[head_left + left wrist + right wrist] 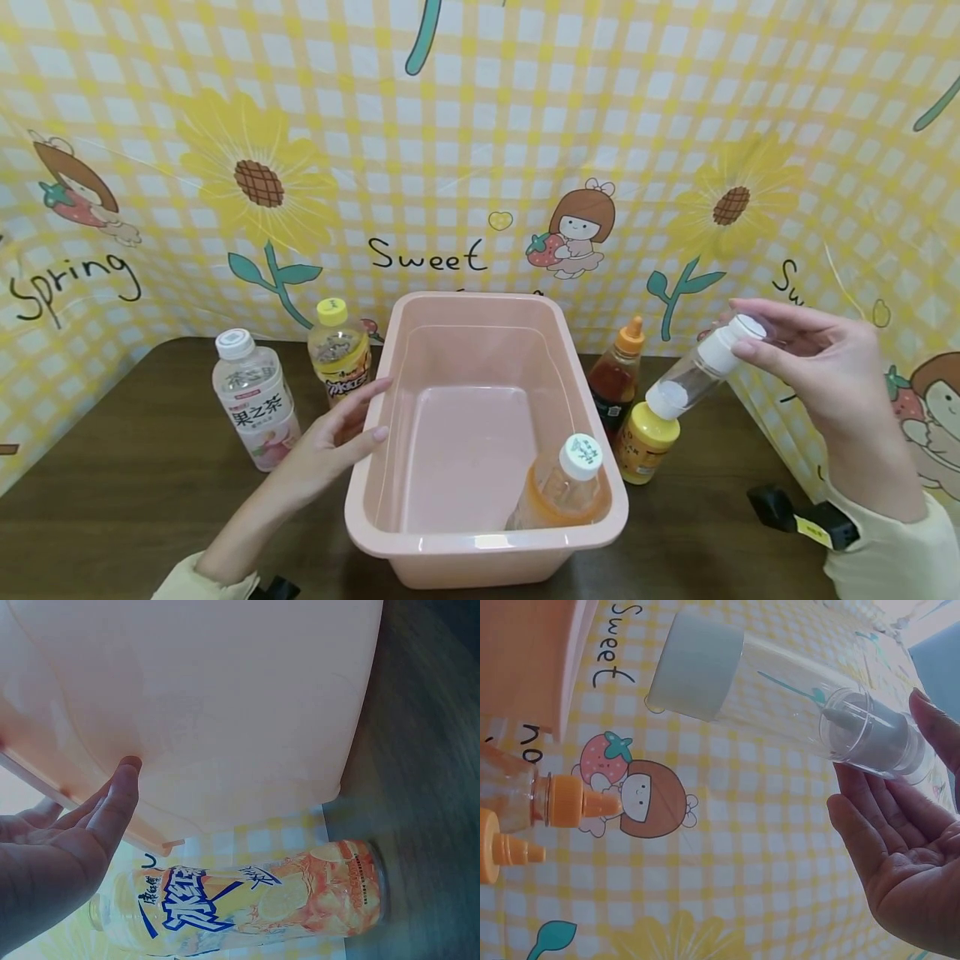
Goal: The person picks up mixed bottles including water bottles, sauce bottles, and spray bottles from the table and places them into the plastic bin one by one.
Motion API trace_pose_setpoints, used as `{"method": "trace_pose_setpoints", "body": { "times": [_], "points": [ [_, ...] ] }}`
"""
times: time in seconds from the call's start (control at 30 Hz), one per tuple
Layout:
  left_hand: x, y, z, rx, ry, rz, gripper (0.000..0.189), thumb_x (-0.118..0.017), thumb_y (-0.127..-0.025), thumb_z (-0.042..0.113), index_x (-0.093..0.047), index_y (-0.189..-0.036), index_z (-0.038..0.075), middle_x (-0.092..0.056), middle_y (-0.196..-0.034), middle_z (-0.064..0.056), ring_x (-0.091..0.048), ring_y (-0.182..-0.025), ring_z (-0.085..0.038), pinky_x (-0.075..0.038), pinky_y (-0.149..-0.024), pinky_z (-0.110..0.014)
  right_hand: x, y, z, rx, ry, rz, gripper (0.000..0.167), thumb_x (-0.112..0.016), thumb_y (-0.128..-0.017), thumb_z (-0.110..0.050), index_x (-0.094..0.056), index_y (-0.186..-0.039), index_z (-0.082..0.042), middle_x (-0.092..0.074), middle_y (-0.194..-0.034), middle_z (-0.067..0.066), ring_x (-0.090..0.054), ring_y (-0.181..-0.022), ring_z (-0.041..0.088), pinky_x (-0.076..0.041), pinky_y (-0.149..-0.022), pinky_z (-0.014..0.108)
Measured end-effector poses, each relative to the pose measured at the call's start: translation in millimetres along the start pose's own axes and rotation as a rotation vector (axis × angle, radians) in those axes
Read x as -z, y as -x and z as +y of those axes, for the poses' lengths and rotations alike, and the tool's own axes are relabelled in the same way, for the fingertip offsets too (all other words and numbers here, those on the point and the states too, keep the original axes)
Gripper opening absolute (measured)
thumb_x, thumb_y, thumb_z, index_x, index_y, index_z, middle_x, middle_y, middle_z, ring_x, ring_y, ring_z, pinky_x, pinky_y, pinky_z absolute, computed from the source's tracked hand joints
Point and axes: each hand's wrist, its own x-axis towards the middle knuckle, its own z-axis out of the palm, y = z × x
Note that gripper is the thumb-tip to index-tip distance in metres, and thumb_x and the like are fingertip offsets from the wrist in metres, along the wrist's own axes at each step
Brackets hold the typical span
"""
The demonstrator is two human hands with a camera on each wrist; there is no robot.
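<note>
Brown wood is showing all over the tabletop [112, 492], and a yellow checked sheet [480, 125] with sunflowers is standing up behind its back edge. A big pink tub [420, 533] is sitting in the middle of the tabletop, reaching to the front edge. An orange drink bottle [558, 487] with a white cap is leaning inside the tub, in its front right corner.

A peach tea bottle [253, 400] is standing near the left side of the tub. A yellow-capped lemon drink bottle [340, 352] is standing behind it, close to the tub's back left corner.

The left hand [333, 437] is resting with straight fingers against the tub's left rim, holding nothing.

The right hand [817, 367] is up in the air past the tub's right side. Its fingers are pinching the top end of a clear spray bottle [701, 367], which is tilting down to the left.

A honey bottle [617, 375] with an orange tip and a small yellow jar [645, 442] are standing just beside the tub's right wall, under the spray bottle.
</note>
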Motion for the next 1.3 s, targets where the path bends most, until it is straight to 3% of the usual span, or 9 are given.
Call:
{"method": "trace_pose_setpoints", "body": {
  "times": [0.63,0.93,1.1,1.3],
  "points": [
    [-0.7,0.6,-0.4,-0.024,-0.002,0.007,0.052,-0.05,-0.092,0.007,-0.029,-0.14,0.002,-0.041,-0.127,-0.033,-0.053,-0.103,-0.003,-0.05,-0.078,-0.028,-23.7,-10.5,0.6,-0.062,-0.042,0.025,0.033,-0.054,-0.072,0.028,-0.063,-0.1,0.013,-0.069,-0.091,0.013,-0.066,-0.076,0.016,-0.052,-0.061,0.02],
    [0.5,-1.0,-0.8,-0.015,-0.025,-0.002,0.052,-0.051,-0.092,0.008,-0.03,-0.14,0.003,-0.041,-0.128,-0.033,-0.053,-0.106,-0.008,-0.05,-0.079,-0.028,-34.3,-15.5,5.7,-0.08,0.02,0.031,0.029,-0.058,-0.073,0.024,-0.064,-0.099,0.012,-0.069,-0.088,0.013,-0.065,-0.073,0.015,-0.048,-0.055,0.018],
    [0.8,-1.5,-0.5,-0.022,-0.028,-0.008,0.052,-0.05,-0.092,0.007,-0.029,-0.14,0.002,-0.042,-0.128,-0.032,-0.052,-0.103,-0.001,-0.049,-0.079,-0.027,-40.4,-17.3,7.8,-0.12,0.026,0.038,0.029,-0.059,-0.073,0.023,-0.065,-0.099,0.01,-0.07,-0.088,0.011,-0.066,-0.076,0.016,-0.051,-0.061,0.019],
    [0.6,-1.2,0.3,-0.024,-0.023,-0.007,0.052,-0.05,-0.092,0.007,-0.029,-0.14,0.002,-0.042,-0.127,-0.033,-0.053,-0.103,-0.002,-0.049,-0.079,-0.027,-47.1,-21.0,12.7,-0.105,0.047,0.03,0.028,-0.06,-0.073,0.022,-0.064,-0.098,0.012,-0.07,-0.087,0.01,-0.066,-0.076,0.015,-0.052,-0.063,0.021]
  ]
}}
